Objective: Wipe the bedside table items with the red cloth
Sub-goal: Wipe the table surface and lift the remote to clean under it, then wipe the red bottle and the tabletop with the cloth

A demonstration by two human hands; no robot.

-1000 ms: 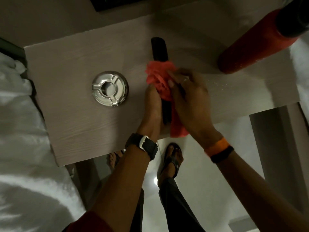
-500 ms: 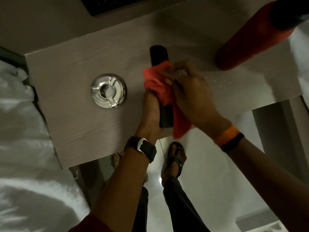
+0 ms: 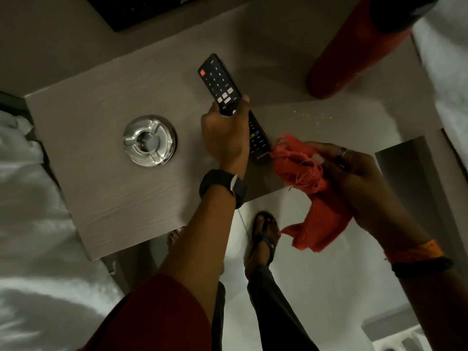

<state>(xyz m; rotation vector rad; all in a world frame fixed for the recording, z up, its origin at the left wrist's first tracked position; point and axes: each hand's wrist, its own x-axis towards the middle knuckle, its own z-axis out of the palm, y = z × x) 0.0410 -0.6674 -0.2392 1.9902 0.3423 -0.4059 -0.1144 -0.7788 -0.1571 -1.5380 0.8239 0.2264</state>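
The left hand point(image 3: 225, 138) grips the remote point(image 3: 228, 97) buttons-up over the desk point(image 3: 101, 193); right of it, the right hand point(image 3: 354, 178) pinches the red cloth point(image 3: 316, 198) clear. Likely unwiped: the ashtray point(image 3: 150, 141) left of the remote.

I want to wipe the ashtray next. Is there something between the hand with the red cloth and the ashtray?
Yes. The left hand, gripping the remote, lies between the right hand holding the red cloth and the ashtray. The table around the ashtray shows nothing else.
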